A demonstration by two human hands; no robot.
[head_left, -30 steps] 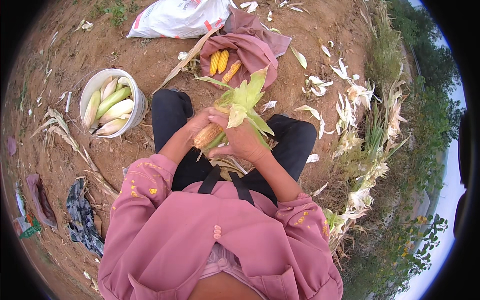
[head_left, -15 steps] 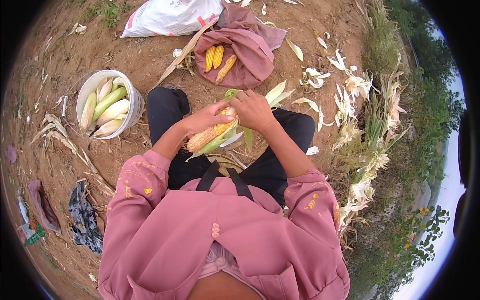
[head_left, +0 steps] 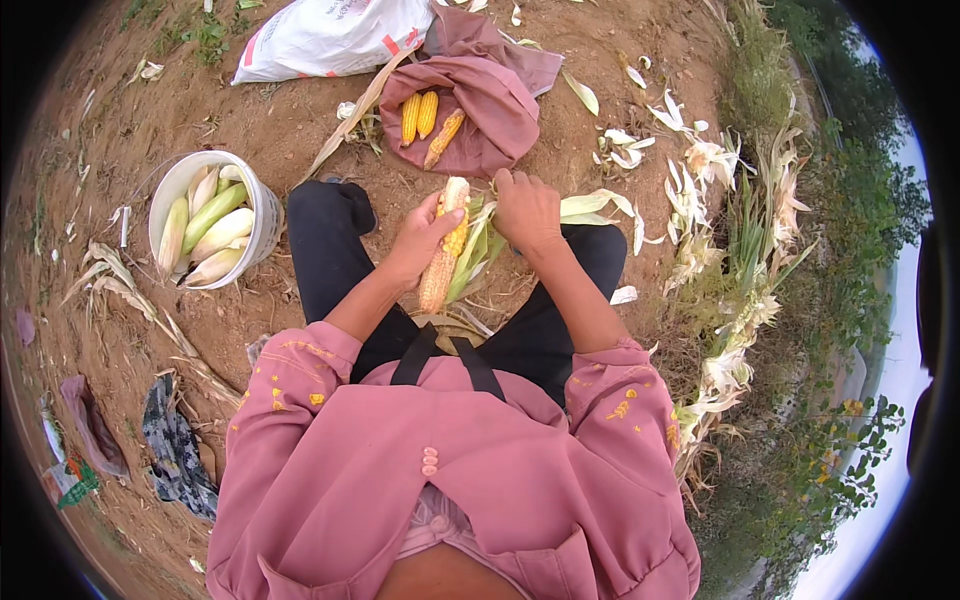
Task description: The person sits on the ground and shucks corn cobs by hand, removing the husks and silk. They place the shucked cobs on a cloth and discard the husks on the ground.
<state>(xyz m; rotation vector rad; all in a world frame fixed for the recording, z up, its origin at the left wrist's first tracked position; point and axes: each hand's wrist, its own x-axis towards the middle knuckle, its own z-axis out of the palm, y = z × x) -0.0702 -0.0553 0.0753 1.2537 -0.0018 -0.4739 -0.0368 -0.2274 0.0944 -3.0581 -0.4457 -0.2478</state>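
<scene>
My left hand [head_left: 415,245] is closed around a corn cob [head_left: 440,270] that stands nearly upright between my knees. The cob has yellow kernels along its middle and a pale, patchy lower end. To its right, my right hand [head_left: 530,212] is closed on green husk [head_left: 476,255] that hangs down beside the cob. Whether this husk is still joined to the cob's base I cannot tell. Beyond my hands, an opened pinkish cloth bag [head_left: 500,105] has 3 husked yellow cobs [head_left: 428,115] in its mouth.
A white bucket [head_left: 268,225] of corn in husk stands left of my knee. Behind it lies a white sack [head_left: 330,40]. Loose husks [head_left: 690,205] litter the right side beside grass. Dark patterned cloth [head_left: 175,440] lies at the lower left.
The cob has turned from slanted to nearly upright. My right hand has come away from its tip to the right, with husk in it, baring more of the cob.
</scene>
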